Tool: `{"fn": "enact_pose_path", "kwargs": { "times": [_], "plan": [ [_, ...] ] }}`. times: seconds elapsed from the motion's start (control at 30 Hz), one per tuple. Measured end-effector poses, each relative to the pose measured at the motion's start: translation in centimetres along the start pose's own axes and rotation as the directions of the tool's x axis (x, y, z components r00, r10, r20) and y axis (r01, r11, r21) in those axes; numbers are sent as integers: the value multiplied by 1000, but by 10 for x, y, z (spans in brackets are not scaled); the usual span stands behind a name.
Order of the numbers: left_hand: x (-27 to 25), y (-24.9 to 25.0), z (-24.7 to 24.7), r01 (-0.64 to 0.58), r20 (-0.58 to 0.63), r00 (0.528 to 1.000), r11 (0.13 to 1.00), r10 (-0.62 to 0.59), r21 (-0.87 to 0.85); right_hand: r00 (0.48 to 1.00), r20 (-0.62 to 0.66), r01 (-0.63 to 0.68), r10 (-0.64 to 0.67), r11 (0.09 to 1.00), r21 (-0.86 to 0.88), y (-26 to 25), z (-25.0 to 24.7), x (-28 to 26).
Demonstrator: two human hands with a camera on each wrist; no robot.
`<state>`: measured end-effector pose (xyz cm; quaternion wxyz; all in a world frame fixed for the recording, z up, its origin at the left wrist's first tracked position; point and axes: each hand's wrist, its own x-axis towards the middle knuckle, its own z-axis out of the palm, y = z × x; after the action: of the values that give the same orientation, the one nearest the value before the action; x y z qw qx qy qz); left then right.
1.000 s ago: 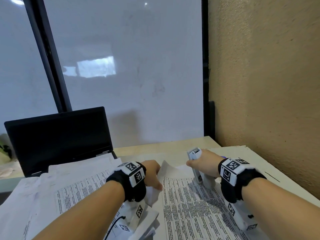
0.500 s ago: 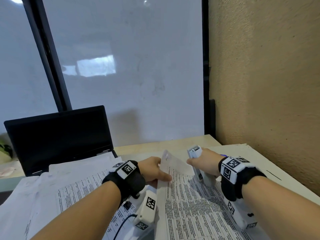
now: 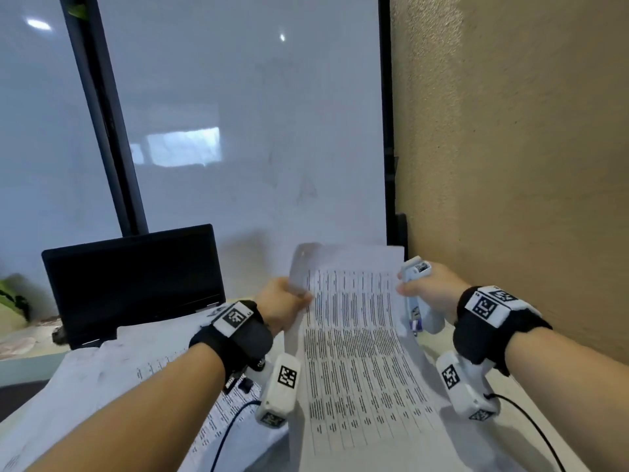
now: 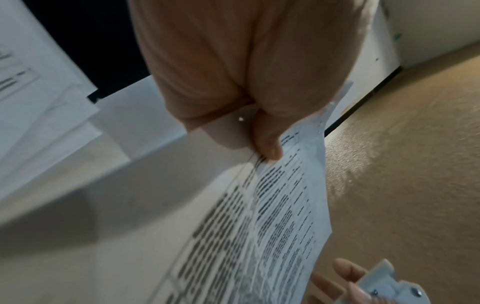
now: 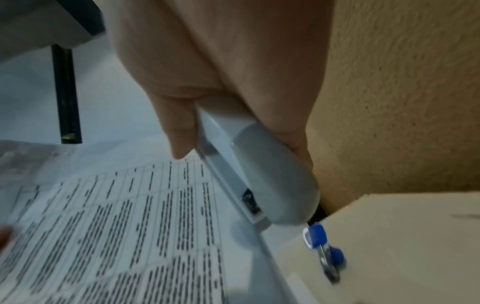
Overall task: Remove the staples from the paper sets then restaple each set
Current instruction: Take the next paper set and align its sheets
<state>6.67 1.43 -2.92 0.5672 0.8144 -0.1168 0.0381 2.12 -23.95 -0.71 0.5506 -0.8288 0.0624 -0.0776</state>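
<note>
Paper set (image 3: 357,335) pinched by left hand (image 3: 282,308) — stapler (image 3: 417,294) gripped in right hand (image 3: 432,291)

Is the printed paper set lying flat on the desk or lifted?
Lifted: the left hand pinches the paper set at its top corner, its upper part raised.

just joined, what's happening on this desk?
A person is working through stapled paper sets. The left hand pinches the top left corner of a printed paper set and holds its top end up off the desk. The right hand grips a white stapler beside the set's right edge, not on the paper. More papers lie to the left, before a laptop.
</note>
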Motion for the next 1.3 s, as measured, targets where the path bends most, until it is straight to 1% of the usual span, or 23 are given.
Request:
{"fn": "enact_pose_path", "kwargs": {
  "times": [0.07, 0.13, 0.17, 0.23, 0.3, 0.33, 0.4, 0.5, 0.57, 0.63, 0.73, 0.83, 0.9, 1.17, 1.23, 1.3],
  "plan": [
    [-9, 25, -7, -69, -69, 996, 995, 64, -69, 997, 68, 25, -24, 999, -24, -19, -9, -15],
    [-17, 51, -13, -151, -170, 976, 984, 133, -96, 994, 76, 84, -83, 996, -16, -42, -15, -27],
    [-21, 65, -15, -193, -231, 959, 975, 164, -112, 991, 62, 122, -122, 992, 8, -54, -18, -32],
    [-29, 90, -17, -276, -338, 919, 945, 204, -178, 981, -8, 194, -194, 979, 61, -80, -21, -48],
    [-35, 106, -16, -333, -415, 880, 924, 233, -189, 968, -79, 245, -240, 967, 66, -102, -22, -61],
    [-40, 112, -13, -358, -442, 862, 916, 249, -182, 966, -84, 249, -244, 967, 58, -109, -22, -68],
    [-49, 113, -2, -353, -434, 866, 918, 248, -180, 973, -56, 224, -222, 974, 35, -114, -19, -80],
    [-54, 94, 12, -241, -417, 895, 959, 161, -148, 992, 5, 130, -130, 991, -33, -103, -15, -92],
    [-51, 81, 15, -202, -421, 901, 961, 107, -188, 996, 31, 86, -85, 995, -49, -92, -12, -96],
    [-48, 74, 15, -192, -416, 906, 955, 83, -227, 996, 44, 74, -72, 996, -48, -83, -11, -93],
    [-46, 72, 13, -214, -404, 909, 947, 103, -241, 997, 29, 72, -71, 997, -9, -77, -12, -88],
    [-41, 69, 12, -225, -337, 931, 946, 138, -233, 995, 12, 99, -100, 995, 30, -77, -13, -82],
    [-40, 69, 12, -224, -292, 944, 946, 152, -233, 993, 31, 109, -110, 993, 40, -78, -12, -80],
    [-37, 78, 4, -274, -249, 943, 940, 221, -204, 984, 18, 173, -177, 977, 124, -80, -10, -75],
    [-36, 77, 6, -293, -257, 936, 936, 239, -195, 982, 15, 185, -188, 975, 126, -81, -9, -74],
    [-32, 76, 9, -301, -284, 930, 927, 233, -225, 980, -2, 200, -201, 972, 120, -82, -8, -73]
  ]
}}
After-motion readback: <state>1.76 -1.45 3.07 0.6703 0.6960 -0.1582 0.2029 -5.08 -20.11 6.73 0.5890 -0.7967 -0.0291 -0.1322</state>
